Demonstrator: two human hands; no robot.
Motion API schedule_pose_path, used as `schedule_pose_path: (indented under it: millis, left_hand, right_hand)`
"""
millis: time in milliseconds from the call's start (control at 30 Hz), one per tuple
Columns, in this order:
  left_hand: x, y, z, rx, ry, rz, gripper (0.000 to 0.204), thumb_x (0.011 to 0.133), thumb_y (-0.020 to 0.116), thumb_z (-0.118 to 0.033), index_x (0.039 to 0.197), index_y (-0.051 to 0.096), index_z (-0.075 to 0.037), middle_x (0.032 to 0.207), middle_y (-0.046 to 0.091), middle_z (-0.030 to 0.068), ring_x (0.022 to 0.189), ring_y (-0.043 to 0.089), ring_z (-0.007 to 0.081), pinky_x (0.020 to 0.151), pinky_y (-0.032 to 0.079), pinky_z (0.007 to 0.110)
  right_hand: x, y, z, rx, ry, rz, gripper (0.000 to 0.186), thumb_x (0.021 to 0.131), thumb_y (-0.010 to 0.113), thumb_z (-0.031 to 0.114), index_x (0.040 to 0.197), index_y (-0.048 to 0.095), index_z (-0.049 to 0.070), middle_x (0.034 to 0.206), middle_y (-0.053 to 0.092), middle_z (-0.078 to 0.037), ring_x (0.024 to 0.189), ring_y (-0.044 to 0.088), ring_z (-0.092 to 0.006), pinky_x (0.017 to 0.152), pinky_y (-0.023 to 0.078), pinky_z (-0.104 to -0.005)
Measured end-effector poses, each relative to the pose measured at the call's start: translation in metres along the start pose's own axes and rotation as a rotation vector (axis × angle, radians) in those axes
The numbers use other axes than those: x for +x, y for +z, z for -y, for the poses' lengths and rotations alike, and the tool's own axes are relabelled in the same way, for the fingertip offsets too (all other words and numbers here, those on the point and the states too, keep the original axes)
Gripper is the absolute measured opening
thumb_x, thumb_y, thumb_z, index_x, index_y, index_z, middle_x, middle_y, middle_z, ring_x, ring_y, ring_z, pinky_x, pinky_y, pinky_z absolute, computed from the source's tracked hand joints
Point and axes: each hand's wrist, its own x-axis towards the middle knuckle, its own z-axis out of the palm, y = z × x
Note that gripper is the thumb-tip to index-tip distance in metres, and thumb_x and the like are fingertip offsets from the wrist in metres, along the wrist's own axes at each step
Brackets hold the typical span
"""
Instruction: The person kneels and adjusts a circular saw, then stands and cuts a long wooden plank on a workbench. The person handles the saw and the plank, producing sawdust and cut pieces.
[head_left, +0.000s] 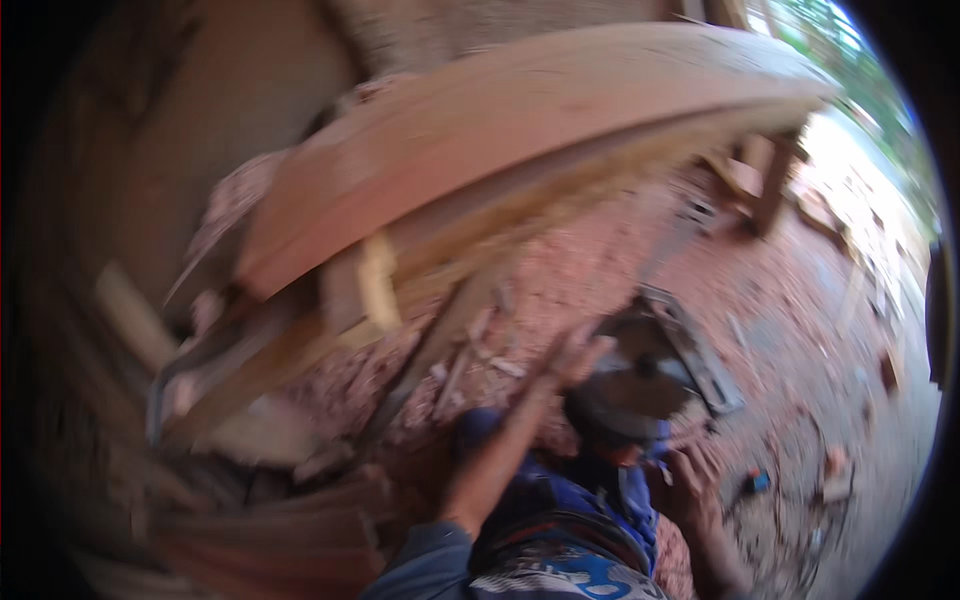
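A circular saw [640,372] is in front of my body, its round blade side facing up and its flat metal base plate [697,358] along the right side. My left hand [580,355] lies at the saw's left edge with its fingers stretched out, somewhat blurred. At the near right of the saw, my right hand [690,478] is closed round its handle area, mostly hidden under the fingers. Beyond the saw, a large reddish plank [500,130] with a curved look rests on a wooden bench.
A wooden block [365,290] sticks out below the plank. Pink-red sawdust [590,250] covers the ground, with wood scraps about. A bench leg [775,185] stands at the far right. A small blue object [760,482] lies on the ground at right. More timber [270,540] is at lower left.
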Motion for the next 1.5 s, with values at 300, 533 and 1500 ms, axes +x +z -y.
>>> schedule_pose_path:
  millis: [300, 533, 1500]
  left_hand:
    - [0.005, 0.044, 0.035, -0.271, 0.112, -0.201, 0.036, 0.094, 0.059, -0.014, 0.127, 0.060, 0.000, 0.105, 0.065, 0.0056, 0.095, 0.059, 0.0127, 0.084, 0.051, 0.032]
    - [0.018, 0.060, 0.044, -0.284, 0.080, -0.256, 0.028, 0.092, 0.061, -0.011, 0.118, 0.061, -0.001, 0.094, 0.058, 0.0040, 0.085, 0.055, 0.0105, 0.073, 0.050, 0.031]
    - [0.023, 0.056, 0.027, -0.237, 0.002, -0.242, 0.055, 0.088, 0.064, -0.021, 0.133, 0.052, 0.009, 0.101, 0.066, 0.0226, 0.094, 0.066, 0.0284, 0.084, 0.054, 0.039]
  right_hand:
    - [-0.051, 0.050, -0.001, -0.105, 0.607, -0.041, 0.034, 0.107, 0.047, 0.033, 0.098, 0.057, 0.002, 0.080, 0.057, -0.025, 0.080, 0.058, -0.0500, 0.064, 0.041, -0.0544]
    - [-0.056, 0.051, -0.025, 0.963, 1.154, -0.225, 0.039, 0.107, 0.045, 0.036, 0.094, 0.058, 0.002, 0.065, 0.051, -0.005, 0.056, 0.051, -0.0237, 0.058, 0.047, -0.0408]
    - [-0.123, 0.114, -0.129, 0.027, 0.458, -0.166, 0.024, 0.103, 0.054, 0.029, 0.115, 0.068, 0.014, 0.096, 0.069, -0.009, 0.069, 0.062, -0.0170, 0.056, 0.048, -0.0383]
